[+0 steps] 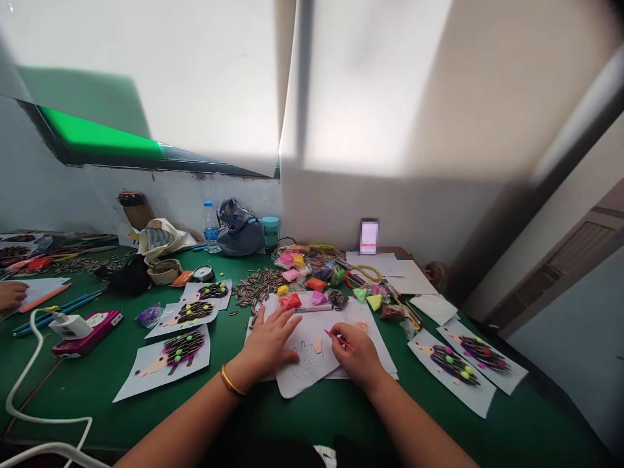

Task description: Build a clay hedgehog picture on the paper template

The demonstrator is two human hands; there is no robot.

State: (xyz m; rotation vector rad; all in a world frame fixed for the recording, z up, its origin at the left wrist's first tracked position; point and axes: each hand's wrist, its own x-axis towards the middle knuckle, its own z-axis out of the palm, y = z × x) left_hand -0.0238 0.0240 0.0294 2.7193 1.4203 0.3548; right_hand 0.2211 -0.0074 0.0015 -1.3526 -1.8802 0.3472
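Note:
My left hand [270, 342] lies flat with fingers spread on a white sheet [306, 376] that carries a pencilled hedgehog outline, pinning it to the green table [229, 390]. A gold bangle sits on that wrist. My right hand [359, 357] grips a thin red pencil [340, 340], its tip touching the drawing near the hedgehog's back. Small bags of coloured clay [291, 300] and a heap of sunflower seeds [257, 286] lie just beyond the sheet.
Finished hedgehog pictures lie to the left [168, 356] and to the right [455, 367]. A pink box [88, 333] with a white charger and cable sits far left. A water bottle [211, 227], bags and a phone [369, 236] stand by the wall. Another person's hand [10, 294] rests at the left edge.

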